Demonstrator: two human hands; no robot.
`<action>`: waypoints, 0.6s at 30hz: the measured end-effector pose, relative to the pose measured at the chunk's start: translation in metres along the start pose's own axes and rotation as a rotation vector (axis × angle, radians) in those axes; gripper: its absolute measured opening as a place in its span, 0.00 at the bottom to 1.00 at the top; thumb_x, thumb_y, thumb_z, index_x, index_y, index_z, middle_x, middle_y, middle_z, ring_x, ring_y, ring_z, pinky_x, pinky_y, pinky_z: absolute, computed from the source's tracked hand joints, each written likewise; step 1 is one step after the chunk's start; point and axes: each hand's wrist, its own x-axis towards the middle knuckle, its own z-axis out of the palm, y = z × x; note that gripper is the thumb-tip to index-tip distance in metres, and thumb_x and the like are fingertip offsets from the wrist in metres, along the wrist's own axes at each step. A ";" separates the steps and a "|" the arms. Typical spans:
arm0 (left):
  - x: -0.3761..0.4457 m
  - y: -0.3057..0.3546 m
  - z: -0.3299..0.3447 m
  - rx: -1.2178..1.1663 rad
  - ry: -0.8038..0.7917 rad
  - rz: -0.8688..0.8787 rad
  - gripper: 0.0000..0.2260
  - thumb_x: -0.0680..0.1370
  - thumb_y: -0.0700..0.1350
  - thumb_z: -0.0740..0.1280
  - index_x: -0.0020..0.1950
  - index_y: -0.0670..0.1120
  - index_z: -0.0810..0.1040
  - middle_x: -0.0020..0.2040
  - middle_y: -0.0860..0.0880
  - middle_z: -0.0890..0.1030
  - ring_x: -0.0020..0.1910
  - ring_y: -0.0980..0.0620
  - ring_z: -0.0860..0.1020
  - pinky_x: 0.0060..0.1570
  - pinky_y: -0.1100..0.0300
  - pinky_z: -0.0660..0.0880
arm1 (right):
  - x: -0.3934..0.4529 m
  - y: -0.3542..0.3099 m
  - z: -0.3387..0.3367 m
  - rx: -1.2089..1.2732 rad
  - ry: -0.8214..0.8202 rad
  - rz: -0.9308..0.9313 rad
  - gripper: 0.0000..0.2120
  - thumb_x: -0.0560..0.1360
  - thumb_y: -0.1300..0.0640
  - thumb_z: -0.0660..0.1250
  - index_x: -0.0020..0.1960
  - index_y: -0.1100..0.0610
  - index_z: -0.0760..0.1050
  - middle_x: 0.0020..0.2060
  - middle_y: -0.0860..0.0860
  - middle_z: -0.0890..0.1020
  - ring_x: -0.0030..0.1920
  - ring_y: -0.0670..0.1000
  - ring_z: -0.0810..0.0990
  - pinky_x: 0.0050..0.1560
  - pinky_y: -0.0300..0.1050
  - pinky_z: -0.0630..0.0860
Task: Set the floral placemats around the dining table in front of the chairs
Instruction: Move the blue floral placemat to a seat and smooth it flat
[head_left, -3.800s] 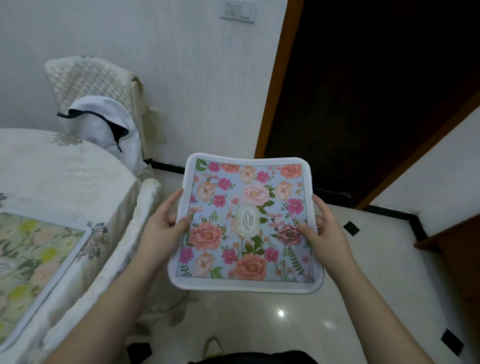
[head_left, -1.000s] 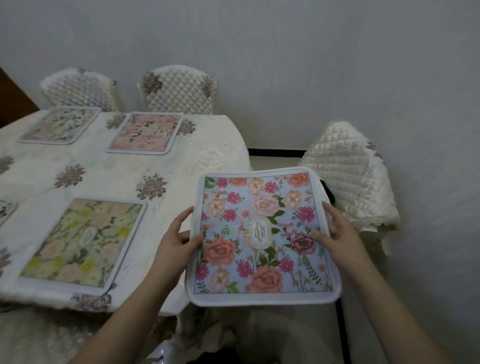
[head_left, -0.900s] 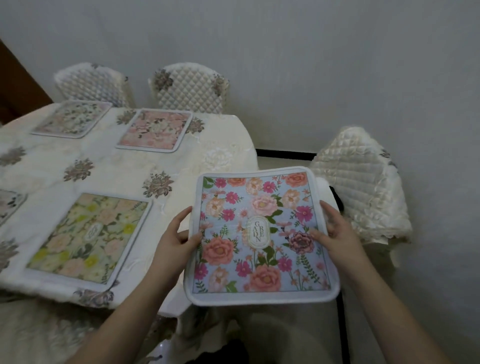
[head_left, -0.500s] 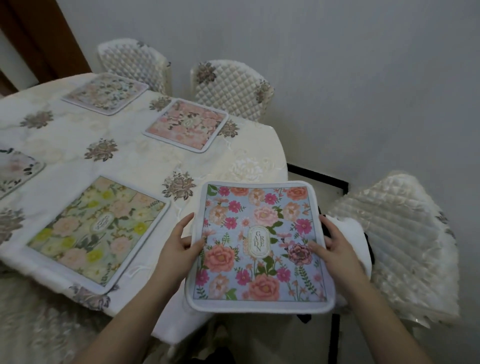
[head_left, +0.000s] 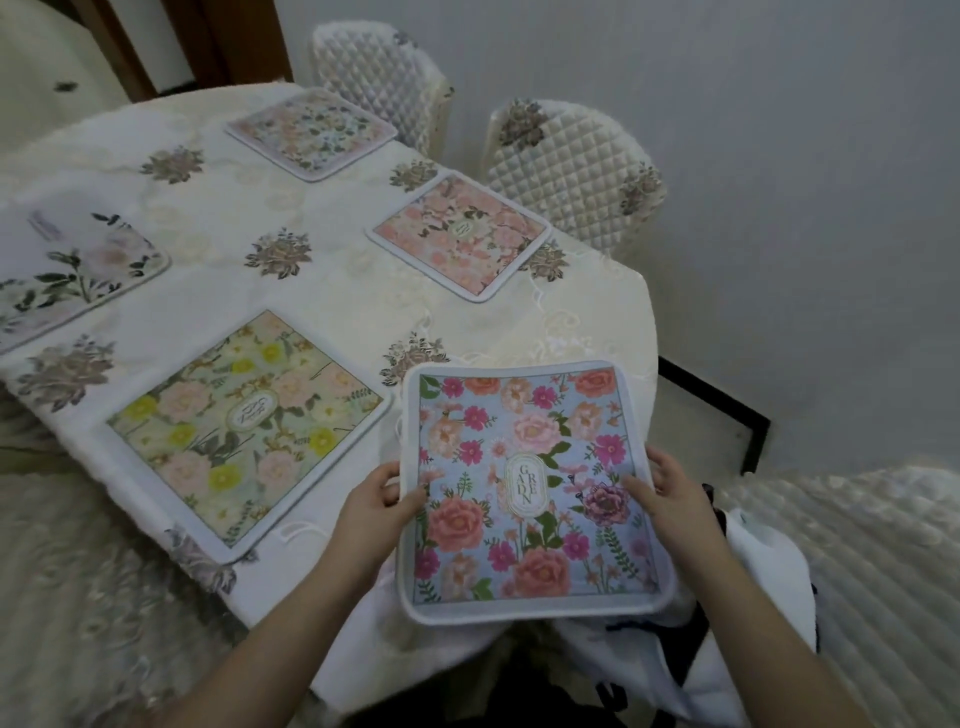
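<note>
A blue floral placemat (head_left: 527, 488) is being held by both of its side edges in the lower centre of the frame. The left hand (head_left: 376, 506) is being kept clamped on the mat's left border, thumb on top, and the right hand (head_left: 670, 496) is being kept clamped on the right border in the same way. The mat's far end is being shown over the near right edge of the surface (head_left: 218, 223), which is being covered by a cream embroidered cloth, while its near end is being held out past that edge (whether the far end is touching the cloth cannot be told). Four other mats are being displayed flat on the surface: a yellow-green placemat (head_left: 244, 426) just left of the held one, a pink placemat (head_left: 460, 236) above it, a pale placemat (head_left: 311, 132) at upper centre, and a white-and-green placemat (head_left: 72, 273) at the left edge. Quilted chairs (head_left: 566, 166) are being seen at upper right.
</note>
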 end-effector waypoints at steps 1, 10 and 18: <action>0.002 -0.001 0.002 -0.009 0.012 -0.012 0.10 0.79 0.42 0.70 0.59 0.48 0.77 0.47 0.48 0.87 0.44 0.48 0.86 0.47 0.45 0.82 | 0.009 -0.002 0.000 -0.008 -0.015 -0.011 0.17 0.79 0.56 0.66 0.67 0.48 0.69 0.47 0.44 0.83 0.37 0.43 0.85 0.30 0.35 0.78; 0.020 -0.015 0.045 -0.110 0.100 -0.202 0.12 0.77 0.42 0.72 0.58 0.43 0.76 0.50 0.43 0.86 0.46 0.44 0.86 0.49 0.42 0.82 | 0.123 -0.011 -0.017 -0.144 -0.229 -0.097 0.16 0.79 0.58 0.67 0.66 0.51 0.75 0.53 0.50 0.84 0.45 0.46 0.85 0.38 0.38 0.80; 0.035 -0.011 0.080 -0.228 0.219 -0.201 0.17 0.75 0.48 0.74 0.56 0.39 0.77 0.48 0.44 0.87 0.47 0.42 0.86 0.51 0.42 0.81 | 0.204 -0.033 -0.013 -0.339 -0.368 -0.239 0.13 0.79 0.56 0.66 0.63 0.49 0.77 0.50 0.43 0.82 0.46 0.48 0.83 0.49 0.48 0.79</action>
